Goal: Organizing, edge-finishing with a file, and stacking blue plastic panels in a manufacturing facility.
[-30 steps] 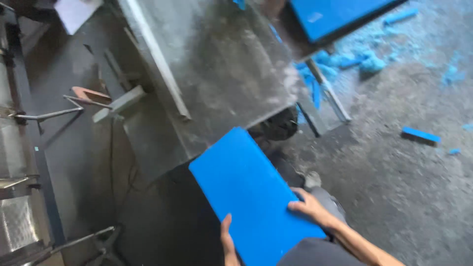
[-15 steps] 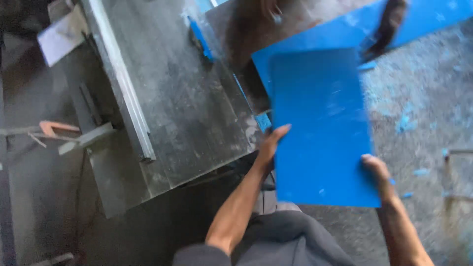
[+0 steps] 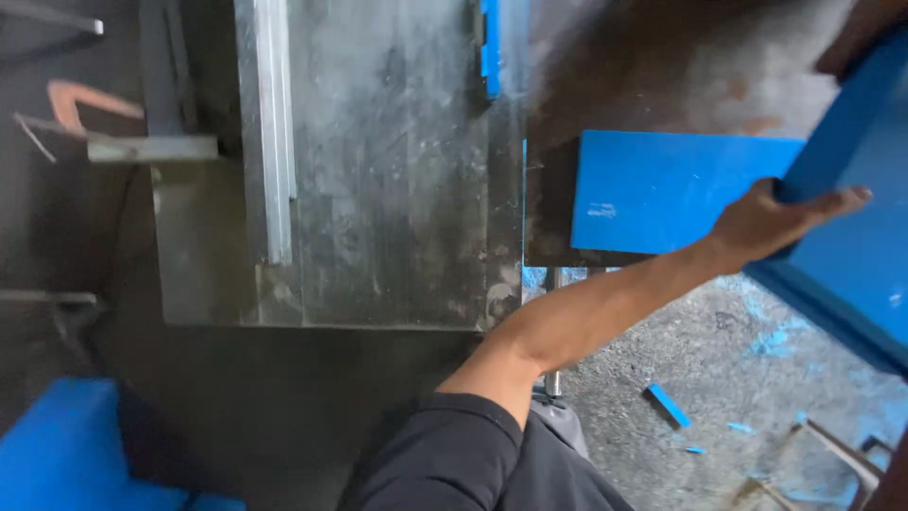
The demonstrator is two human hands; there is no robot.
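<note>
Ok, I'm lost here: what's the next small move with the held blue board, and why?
Probably lower the blue board leftward onto the flat blue sheet: the left hand grips its edge, holding it tilted just beside that sheet; the steel table lies farther off.

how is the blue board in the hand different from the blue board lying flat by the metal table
The held blue board is tilted and lifted off any surface, while the flat blue board lies level on a dark surface beside the metal table. The left hand grips the held board's edge; nothing touches the flat one. The held board runs out of frame at the right; the flat one shows most of its rectangle. Both are the same bright blue.
</note>
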